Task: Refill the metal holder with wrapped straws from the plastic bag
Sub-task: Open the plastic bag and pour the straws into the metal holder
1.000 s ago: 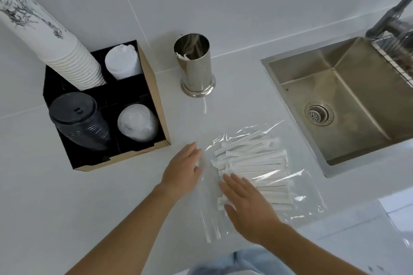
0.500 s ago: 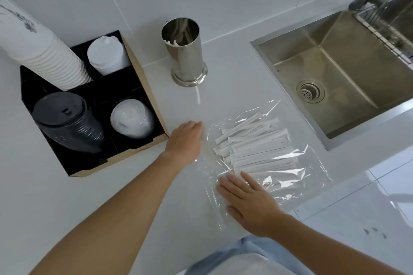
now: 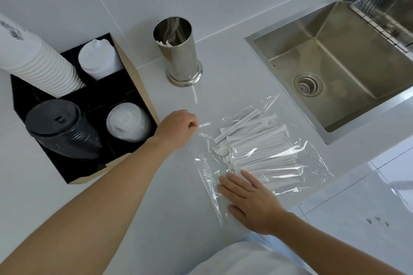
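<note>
A clear plastic bag (image 3: 312,158) lies flat on the white counter, holding several white wrapped straws (image 3: 257,147). My left hand (image 3: 176,128) pinches the bag's open left edge and lifts it slightly. My right hand (image 3: 250,198) lies flat with spread fingers on the bag's near left corner, pressing it down. The shiny metal holder (image 3: 178,51) stands upright behind the bag, with only a few straw ends showing low inside it.
A black organiser box (image 3: 125,96) at the left holds stacked white paper cups (image 3: 38,62), black lids (image 3: 60,127) and clear lids (image 3: 127,121). A steel sink (image 3: 335,62) with a drain sits at the right. The counter's front edge runs close to my body.
My left hand has closed its fingers on the bag's edge and raised it. The right hand slid to the bag's near corner. The view moved closer.
</note>
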A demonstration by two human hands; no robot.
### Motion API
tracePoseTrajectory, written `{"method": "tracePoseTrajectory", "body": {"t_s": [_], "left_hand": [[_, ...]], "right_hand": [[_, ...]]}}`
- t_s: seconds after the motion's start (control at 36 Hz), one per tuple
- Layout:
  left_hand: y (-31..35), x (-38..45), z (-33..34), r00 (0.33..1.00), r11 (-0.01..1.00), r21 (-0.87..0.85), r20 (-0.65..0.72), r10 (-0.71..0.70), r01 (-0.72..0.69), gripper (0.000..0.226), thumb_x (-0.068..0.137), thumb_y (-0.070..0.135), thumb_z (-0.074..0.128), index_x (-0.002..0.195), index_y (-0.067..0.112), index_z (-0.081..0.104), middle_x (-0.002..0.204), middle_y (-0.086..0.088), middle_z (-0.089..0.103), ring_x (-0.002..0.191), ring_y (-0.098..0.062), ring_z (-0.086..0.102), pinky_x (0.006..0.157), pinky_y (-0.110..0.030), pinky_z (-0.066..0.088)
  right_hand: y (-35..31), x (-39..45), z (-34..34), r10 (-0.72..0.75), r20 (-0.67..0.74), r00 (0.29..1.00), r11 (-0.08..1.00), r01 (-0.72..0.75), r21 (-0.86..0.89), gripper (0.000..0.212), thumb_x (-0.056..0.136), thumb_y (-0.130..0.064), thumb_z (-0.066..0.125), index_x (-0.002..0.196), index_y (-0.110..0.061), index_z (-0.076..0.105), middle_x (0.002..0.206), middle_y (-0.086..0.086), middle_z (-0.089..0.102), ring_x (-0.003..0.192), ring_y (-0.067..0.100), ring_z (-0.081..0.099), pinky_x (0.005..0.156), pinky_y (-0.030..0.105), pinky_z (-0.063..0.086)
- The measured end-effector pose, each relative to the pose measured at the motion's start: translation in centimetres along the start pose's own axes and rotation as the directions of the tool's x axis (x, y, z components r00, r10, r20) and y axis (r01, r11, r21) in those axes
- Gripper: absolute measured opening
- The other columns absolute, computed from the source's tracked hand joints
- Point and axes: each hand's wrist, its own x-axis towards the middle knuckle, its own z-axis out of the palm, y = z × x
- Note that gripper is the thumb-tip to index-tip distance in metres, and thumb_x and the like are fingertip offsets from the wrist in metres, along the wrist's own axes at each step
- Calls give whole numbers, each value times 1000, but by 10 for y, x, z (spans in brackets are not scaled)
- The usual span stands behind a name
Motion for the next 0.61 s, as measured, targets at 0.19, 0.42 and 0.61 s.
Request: {"method": "tracePoseTrajectory", "body": {"t_s": [0.19, 0.42, 0.61], "left_hand": [[-1, -2, -2, 992, 983, -141, 64, -113, 121, 14, 89, 13, 53, 80, 18, 64, 68, 7, 59, 74, -24, 56, 62, -27, 42], [-1, -19, 12, 929, 807, -468, 103, -354, 360, 17, 87, 9, 49, 74, 19, 56, 74, 0, 72, 72, -22, 73, 69, -44, 61], [-5, -40, 19, 874, 682, -596, 75, -479, 425, 12, 84, 10, 48, 79, 13, 59, 75, 0, 74, 73, -17, 72, 74, -48, 61]], "right_hand": [[1, 0, -2, -18, -10, 1000, 1000, 18, -13, 51, 94, -38, 51, 142, -21, 50, 150, -5, 46, 140, 17, 39, 115, 44, 24], [1, 0, -2, -13, 19, 1000, 1000, 14, -21, 52, 96, -40, 47, 144, -21, 48, 152, -4, 43, 142, 17, 36, 116, 45, 23], [0, 1, -3, -22, 30, 999, 998, 24, -62, 52, 96, -40, 47, 144, -20, 49, 152, -2, 43, 141, 18, 39, 115, 45, 23]]}}
